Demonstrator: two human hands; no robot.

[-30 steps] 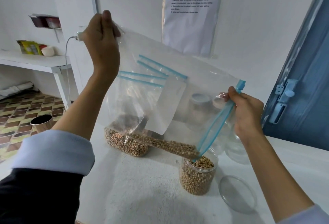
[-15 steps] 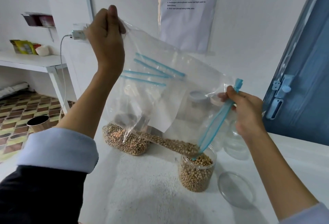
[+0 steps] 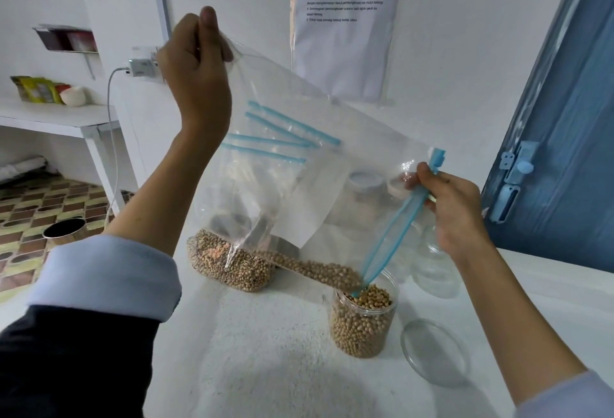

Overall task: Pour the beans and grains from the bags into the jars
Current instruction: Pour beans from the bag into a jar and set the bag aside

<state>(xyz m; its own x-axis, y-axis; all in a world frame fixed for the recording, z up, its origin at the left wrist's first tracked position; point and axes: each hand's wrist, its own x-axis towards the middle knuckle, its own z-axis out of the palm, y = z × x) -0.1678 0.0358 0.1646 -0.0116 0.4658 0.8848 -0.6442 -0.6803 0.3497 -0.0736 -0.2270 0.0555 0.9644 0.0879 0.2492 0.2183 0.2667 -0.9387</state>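
A clear zip bag (image 3: 332,151) with a blue seal strip hangs tilted, its open lower corner dipping into the mouth of a clear jar (image 3: 363,324). Tan beans (image 3: 319,269) line the bag's bottom edge toward that corner. The upright jar is nearly full of them.

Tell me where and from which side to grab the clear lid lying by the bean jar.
Pinch the clear lid at its near-right rim from above: it lies flat on the counter, and that edge faces away from the jar and the bag being poured.
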